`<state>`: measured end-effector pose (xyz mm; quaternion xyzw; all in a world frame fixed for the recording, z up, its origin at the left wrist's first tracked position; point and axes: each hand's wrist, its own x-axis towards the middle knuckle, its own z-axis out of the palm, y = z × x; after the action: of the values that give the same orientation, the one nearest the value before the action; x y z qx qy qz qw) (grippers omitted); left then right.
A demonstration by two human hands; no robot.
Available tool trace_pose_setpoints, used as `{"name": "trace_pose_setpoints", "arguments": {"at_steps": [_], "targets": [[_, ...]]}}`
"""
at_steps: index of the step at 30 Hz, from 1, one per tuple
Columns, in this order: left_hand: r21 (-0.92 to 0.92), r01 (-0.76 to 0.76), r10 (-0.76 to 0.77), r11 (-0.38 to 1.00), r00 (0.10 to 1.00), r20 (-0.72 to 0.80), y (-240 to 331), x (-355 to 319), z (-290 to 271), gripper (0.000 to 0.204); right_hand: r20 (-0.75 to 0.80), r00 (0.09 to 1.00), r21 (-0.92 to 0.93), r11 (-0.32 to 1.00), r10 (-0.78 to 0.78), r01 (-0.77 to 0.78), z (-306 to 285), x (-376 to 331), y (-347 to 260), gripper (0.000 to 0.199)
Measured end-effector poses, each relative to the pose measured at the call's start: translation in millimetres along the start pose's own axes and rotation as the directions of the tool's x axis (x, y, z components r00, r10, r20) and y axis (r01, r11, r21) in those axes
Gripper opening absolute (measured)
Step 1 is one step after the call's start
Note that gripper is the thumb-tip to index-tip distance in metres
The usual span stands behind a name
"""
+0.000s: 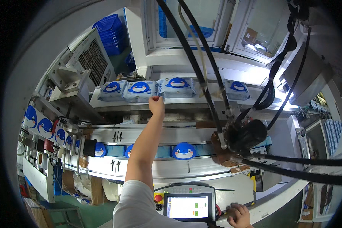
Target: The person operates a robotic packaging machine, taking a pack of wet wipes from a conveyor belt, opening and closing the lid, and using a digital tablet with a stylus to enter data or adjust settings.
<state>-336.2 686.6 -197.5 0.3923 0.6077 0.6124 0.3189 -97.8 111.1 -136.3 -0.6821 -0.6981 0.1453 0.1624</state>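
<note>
My left hand (156, 105) is stretched forward over the machine, its fingers pinched together at the lower edge of the packs. Just beyond the fingertips, a soft light-blue wipes pack (141, 91) and another wipes pack (176, 87) lie side by side, each with a smiling blue whale on top. Whether the fingers grip a pack's edge cannot be made out. Another wipes pack (112, 90) lies at the left end of this row, and one more pack (237, 89) sits apart to the right. My right hand (239, 216) rests loosely curled beside the control screen (187, 206), fingers slightly apart, holding nothing visible.
Whale-shaped labels (184, 151) ride on a blue belt between white rails, fed from a label strip (45, 127) at the left. A dark motor head (249, 135) with thick black hoses hangs at the right. Blue baskets (111, 34) are stacked at the back left.
</note>
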Motion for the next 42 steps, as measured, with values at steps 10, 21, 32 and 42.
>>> {"name": "trace_pose_setpoints", "arguments": {"at_steps": [10, 21, 32, 42], "targets": [[-0.052, 0.328, -0.233, 0.943, 0.766, 0.599, -0.6, -11.0, 53.7, 0.016, 0.021, 1.000, -0.031, 0.999, 0.012, -0.012, 3.5, 1.7, 1.2, 0.043], [0.280, 0.072, -0.205, 0.957, 0.851, 0.483, -26.0, -28.5, 146.0, 0.028, 0.017, 0.999, -0.016, 1.000, 0.027, -0.027, 2.3, -1.9, -0.6, 0.046], [-0.629, 0.489, -0.254, 0.604, 0.866, 0.430, 95.7, -73.9, -24.1, 0.012, 0.003, 0.994, -0.016, 0.994, -0.107, 0.107, 3.4, -1.7, 11.0, 0.038], [-0.821, 0.346, -0.049, 0.453, 0.930, 0.365, 192.9, -295.6, -297.3, 0.023, -0.110, 0.965, 0.184, 0.950, -0.237, 0.254, -1.6, -7.6, 9.3, 0.041]]}}
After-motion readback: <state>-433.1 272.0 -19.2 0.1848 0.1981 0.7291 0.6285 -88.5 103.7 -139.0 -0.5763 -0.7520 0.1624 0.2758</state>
